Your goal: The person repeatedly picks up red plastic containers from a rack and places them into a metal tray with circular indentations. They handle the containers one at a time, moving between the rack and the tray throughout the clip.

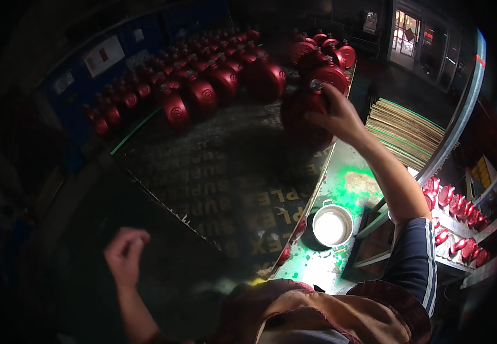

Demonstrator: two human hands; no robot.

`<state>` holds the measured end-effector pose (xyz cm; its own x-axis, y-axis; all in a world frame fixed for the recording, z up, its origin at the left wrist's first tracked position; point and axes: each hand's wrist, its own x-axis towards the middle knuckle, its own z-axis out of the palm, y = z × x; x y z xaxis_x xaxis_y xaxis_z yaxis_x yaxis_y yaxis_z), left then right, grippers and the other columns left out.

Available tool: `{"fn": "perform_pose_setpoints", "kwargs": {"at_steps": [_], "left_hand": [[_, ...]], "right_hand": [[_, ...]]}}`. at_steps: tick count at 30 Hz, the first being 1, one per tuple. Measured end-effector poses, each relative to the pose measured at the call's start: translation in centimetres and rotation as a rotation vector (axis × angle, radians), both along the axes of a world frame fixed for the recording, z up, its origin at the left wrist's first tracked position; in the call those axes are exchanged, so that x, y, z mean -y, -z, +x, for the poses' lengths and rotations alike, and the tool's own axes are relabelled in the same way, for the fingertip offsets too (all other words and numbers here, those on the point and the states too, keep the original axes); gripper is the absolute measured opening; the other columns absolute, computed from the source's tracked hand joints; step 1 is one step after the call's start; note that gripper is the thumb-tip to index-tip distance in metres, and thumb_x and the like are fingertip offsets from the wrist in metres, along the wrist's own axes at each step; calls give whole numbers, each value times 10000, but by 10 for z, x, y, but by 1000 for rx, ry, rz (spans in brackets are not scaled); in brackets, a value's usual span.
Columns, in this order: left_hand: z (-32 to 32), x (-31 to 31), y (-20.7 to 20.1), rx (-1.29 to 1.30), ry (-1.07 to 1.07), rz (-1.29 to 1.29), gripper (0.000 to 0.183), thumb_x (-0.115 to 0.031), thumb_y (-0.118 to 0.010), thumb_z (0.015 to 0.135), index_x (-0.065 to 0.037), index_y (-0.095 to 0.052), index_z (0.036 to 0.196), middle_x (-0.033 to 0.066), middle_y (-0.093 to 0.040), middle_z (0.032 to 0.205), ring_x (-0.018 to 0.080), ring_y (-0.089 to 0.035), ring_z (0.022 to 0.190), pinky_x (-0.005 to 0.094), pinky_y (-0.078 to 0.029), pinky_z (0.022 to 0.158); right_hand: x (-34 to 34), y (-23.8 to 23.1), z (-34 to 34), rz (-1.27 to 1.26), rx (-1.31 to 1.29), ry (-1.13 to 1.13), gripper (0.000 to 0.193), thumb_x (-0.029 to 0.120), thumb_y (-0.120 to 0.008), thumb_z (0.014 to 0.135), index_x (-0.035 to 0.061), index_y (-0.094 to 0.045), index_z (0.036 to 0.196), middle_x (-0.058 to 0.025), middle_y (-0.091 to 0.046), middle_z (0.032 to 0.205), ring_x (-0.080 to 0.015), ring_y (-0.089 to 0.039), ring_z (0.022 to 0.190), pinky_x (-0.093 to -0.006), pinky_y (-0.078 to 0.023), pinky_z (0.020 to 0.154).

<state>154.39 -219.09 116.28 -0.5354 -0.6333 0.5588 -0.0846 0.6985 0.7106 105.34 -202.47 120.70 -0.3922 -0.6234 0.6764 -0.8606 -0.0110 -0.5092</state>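
Right hand (334, 117) grasped a red jug (303, 117) by its top, near the table's (225, 172) right edge. Left hand (125, 252) hung loosely curled, holding nothing, over the near left corner. Rows of red jugs (202, 80) crowded the far edge. A white pot (332, 225) stood on the green-stained floor (349, 183) just beside the right edge.

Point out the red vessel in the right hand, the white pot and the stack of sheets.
red vessel (301, 117): head view, on its round body left of the fingers.
white pot (332, 227): head view, on its pale inside.
stack of sheets (403, 131): head view, on the top sheet's middle.
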Motion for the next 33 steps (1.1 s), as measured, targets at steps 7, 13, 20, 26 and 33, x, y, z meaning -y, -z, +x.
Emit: {"fn": "perform_pose_setpoints", "kwargs": {"at_steps": [7,13,20,26,33], "left_hand": [[-105,150,-88,29,168,-194,354,-99,-630,874,-84,-633,1227,58,-610,1184,146,-594,1072,282,-496,853],[-202,254,-108,140,395,-515,499,-278,-701,849,-199,-589,1329,128,-471,1417,283,-437,1322,403,-368,1070],[-240,295,-79,181,486,-730,400,-323,-664,888,-161,-631,1252,200,-548,1332,365,-472,1266,443,-341,1074],[-217,293,-81,168,476,-666,449,-289,-667,895,-18,-577,1240,186,-559,1281,334,-494,1214,450,-378,1055],[-177,314,-57,137,548,-560,481,-260,-763,824,-16,-581,1196,213,-550,1208,370,-511,1121,443,-410,992]], "right_hand": [[21,5,-43,60,202,44,787,238,-830,726,25,-456,1384,-182,-613,1240,-279,-595,1155,-371,-455,992],[16,-9,12,148,-110,439,801,245,-816,738,44,-423,1407,-197,-469,1359,-353,-466,1271,-430,-394,1057],[117,-59,140,179,-518,233,570,174,-700,796,128,-544,1341,-138,-572,1233,-342,-499,1191,-447,-416,1013],[281,-52,138,372,-227,290,674,485,-733,725,365,-546,1362,-257,-439,1332,-439,-399,1249,-493,-421,1005],[358,-3,95,331,-132,338,702,461,-758,690,374,-540,1351,-278,-366,1407,-462,-412,1251,-494,-444,978]]}}
